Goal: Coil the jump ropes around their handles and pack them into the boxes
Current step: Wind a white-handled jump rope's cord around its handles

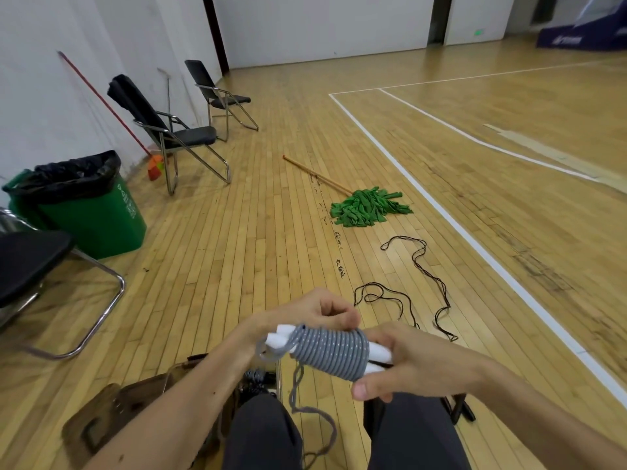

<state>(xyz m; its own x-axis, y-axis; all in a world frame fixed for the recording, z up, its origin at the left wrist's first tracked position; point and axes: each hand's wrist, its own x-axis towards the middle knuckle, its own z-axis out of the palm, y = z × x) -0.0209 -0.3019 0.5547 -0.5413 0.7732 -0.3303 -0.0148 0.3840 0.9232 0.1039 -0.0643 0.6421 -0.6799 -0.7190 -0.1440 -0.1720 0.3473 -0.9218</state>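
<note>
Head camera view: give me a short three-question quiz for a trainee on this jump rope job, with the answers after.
1. True or false: the grey rope is wound around the white handles.
2. Which lies loose on the floor? A) a dark rope B) a ball C) a towel
3. Short answer: which hand grips the bare end of the white handles?
Key: 1 true. 2 A. 3 the right hand.
</note>
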